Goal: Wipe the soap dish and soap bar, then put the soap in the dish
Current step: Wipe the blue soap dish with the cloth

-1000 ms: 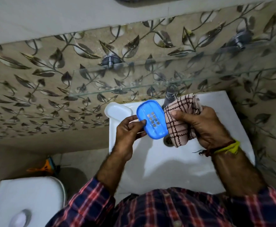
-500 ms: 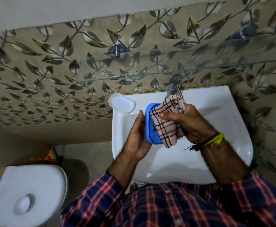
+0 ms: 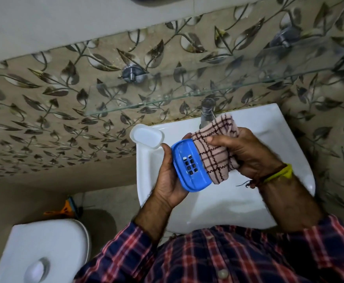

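One view only, head camera, looking down over a white washbasin.

Left hand: fingers curled round the blue soap dish from its 9 o'clock edge, thumb tip at the dish's upper left corner, a fingertip showing past its top end. Dish held above the basin, tilted, slotted drain holes facing the camera.

Right hand: thumb and fingers clamped on a bunched checked cloth, pink-beige with dark lines. Cloth lies against the dish's 3 o'clock side and covers that edge. Yellow band and dark threads on the right wrist.

White oval tray sits on the basin's corner at 10 o'clock from the dish, just beside the left thumb; cannot tell whether they touch. Whether this is a lid or a second dish part, cannot tell. No soap bar made out.

Metal tap at 12 o'clock on the basin rim, the cloth's top end just beside it. Glass shelf on the leaf-patterned wall above. White toilet cistern at 7 o'clock, well apart from the basin. Plaid shirt along the bottom edge.
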Available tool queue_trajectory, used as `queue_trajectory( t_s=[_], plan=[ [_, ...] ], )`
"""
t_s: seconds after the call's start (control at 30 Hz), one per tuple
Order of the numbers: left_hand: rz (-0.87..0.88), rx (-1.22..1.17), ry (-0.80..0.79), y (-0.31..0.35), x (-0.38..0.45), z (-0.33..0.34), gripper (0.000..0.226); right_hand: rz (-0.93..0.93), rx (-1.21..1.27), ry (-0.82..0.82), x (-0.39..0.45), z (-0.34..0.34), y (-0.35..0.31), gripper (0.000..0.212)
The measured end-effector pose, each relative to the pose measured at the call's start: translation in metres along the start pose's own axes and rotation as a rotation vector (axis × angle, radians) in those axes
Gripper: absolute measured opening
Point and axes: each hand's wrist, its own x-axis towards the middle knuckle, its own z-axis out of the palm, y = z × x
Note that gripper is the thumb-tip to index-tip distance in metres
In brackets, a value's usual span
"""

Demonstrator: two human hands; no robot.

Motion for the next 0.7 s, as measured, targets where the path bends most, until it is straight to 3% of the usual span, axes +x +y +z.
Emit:
queue_trajectory(
  t_s=[0.1, 0.23, 0.33, 0.5, 0.7],
  plan=[
    [0.059, 0.000, 0.134, 0.010, 0.004, 0.000, 0.073, -0.158, -0.053, 0.010, -0.009, -0.004, -0.010, 0.021],
    [0.052, 0.050, 0.167, 0.017, 0.006, 0.002, 0.067, -0.429, -0.452, 0.206, -0.012, 0.015, -0.011, 0.022],
    [0.044, 0.093, 0.181, 0.011, 0.006, 0.006, 0.068, -0.451, -0.613, 0.298, -0.012, 0.027, -0.002, 0.023],
    [0.055, 0.176, 0.207, 0.002, 0.003, 0.008, 0.072, -0.398, -0.434, 0.374, -0.013, 0.046, 0.017, 0.021],
    [0.073, 0.171, 0.198, 0.001, 0.000, 0.006, 0.076, -0.411, -0.285, 0.238, -0.012, 0.055, 0.018, 0.023]
  ],
)
